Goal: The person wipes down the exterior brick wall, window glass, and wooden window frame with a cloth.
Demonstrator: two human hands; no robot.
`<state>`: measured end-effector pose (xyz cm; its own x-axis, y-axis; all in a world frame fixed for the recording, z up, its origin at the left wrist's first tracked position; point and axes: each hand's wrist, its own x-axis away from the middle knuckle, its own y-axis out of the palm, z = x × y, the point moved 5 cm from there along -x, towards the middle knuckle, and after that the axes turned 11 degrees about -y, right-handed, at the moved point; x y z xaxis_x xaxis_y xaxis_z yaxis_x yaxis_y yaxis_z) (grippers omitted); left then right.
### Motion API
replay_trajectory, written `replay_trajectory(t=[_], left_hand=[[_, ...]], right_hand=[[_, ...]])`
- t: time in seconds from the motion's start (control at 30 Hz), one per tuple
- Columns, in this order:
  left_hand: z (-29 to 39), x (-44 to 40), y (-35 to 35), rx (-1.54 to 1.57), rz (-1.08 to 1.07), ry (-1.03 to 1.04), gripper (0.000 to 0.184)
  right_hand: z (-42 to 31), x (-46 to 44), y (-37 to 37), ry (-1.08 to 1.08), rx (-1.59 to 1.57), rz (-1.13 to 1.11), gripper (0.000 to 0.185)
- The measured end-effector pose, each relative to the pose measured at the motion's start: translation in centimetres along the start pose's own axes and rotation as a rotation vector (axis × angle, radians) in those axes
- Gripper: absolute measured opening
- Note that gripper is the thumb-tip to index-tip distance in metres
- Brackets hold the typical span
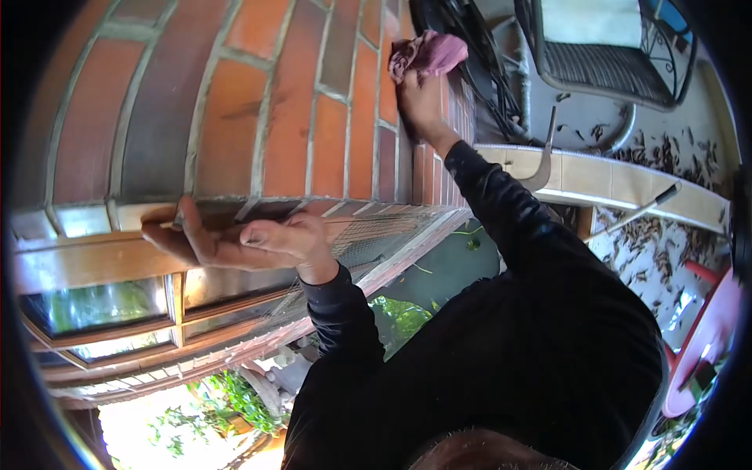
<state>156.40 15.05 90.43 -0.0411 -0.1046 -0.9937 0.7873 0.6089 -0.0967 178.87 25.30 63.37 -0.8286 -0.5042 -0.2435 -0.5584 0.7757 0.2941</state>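
My right hand point(423, 108) is closed around a crumpled mauve cloth point(429, 56) at the far edge of the brick wall point(296, 117). Part of the cloth bulges past the bricks. On the other side, my left hand point(235, 243) is turned palm up along the wall's lower edge, its fingers stretched out and apart. Nothing shows in that hand. Its fingertips are beside the bricks; whether they press on them I cannot tell. Long dark sleeves cover both arms.
A wood-framed window point(176, 301) and wire mesh point(368, 244) lie below the wall. At right are a dark woven chair point(603, 70), a curved blade point(540, 174) on a tiled ledge point(603, 174), a long-handled stick point(638, 211), fallen leaves and a pink round-edged object point(709, 345).
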Motion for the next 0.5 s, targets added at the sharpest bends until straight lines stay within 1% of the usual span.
replay_trajectory(t=[0.03, 0.13, 0.17, 0.23, 0.27, 0.3, 0.33, 0.37, 0.4, 0.43, 0.47, 0.5], left_hand=[[0.2, -0.1, 0.0, -0.027, -0.013, 0.011, 0.072], [0.5, -0.2, 0.1, -0.080, -0.041, 0.029, 0.074], [0.4, -0.1, 0.0, -0.081, -0.044, 0.023, 0.074], [-0.3, -0.1, -0.4, -0.150, -0.034, 0.082, 0.075], [-0.4, -0.1, -0.1, -0.081, -0.032, 0.048, 0.075], [-0.6, 0.0, 0.1, -0.012, -0.029, 0.016, 0.076], [-0.6, -0.1, 0.3, 0.007, -0.030, 0.022, 0.075], [-0.7, -0.1, 0.5, 0.026, -0.030, 0.029, 0.075], [-0.7, -0.2, 0.4, -0.009, -0.032, 0.047, 0.074], [-0.5, -0.2, 0.2, -0.021, -0.035, 0.058, 0.074], [-0.3, -0.2, 0.1, -0.034, -0.038, 0.069, 0.074], [-0.2, -0.2, 0.1, -0.071, -0.037, 0.063, 0.073]], right_hand=[[-0.4, 2.3, -0.2, 0.173, 0.057, -0.119, 0.032], [-3.2, 15.3, -1.9, -0.115, 0.021, -0.133, 0.030], [-3.1, 19.4, -2.0, -0.168, -0.021, -0.159, 0.031], [-1.2, 24.8, -1.2, -0.079, -0.337, -0.257, 0.038], [-0.4, 25.0, -0.8, -0.055, -0.490, -0.266, 0.042], [0.3, 22.9, -0.6, -0.141, -0.097, -0.299, 0.041], [1.2, 19.5, -0.4, -0.276, 0.073, -0.262, 0.039], [0.9, 13.8, 0.0, -0.387, 0.187, -0.208, 0.038], [1.5, 8.2, 0.7, -0.396, 0.285, -0.203, 0.037], [2.4, 3.1, 1.3, -0.295, 0.373, -0.245, 0.036], [3.5, -0.9, 1.7, -0.129, 0.409, -0.295, 0.036], [4.2, -3.5, 2.0, 0.042, 0.379, -0.306, 0.036]])
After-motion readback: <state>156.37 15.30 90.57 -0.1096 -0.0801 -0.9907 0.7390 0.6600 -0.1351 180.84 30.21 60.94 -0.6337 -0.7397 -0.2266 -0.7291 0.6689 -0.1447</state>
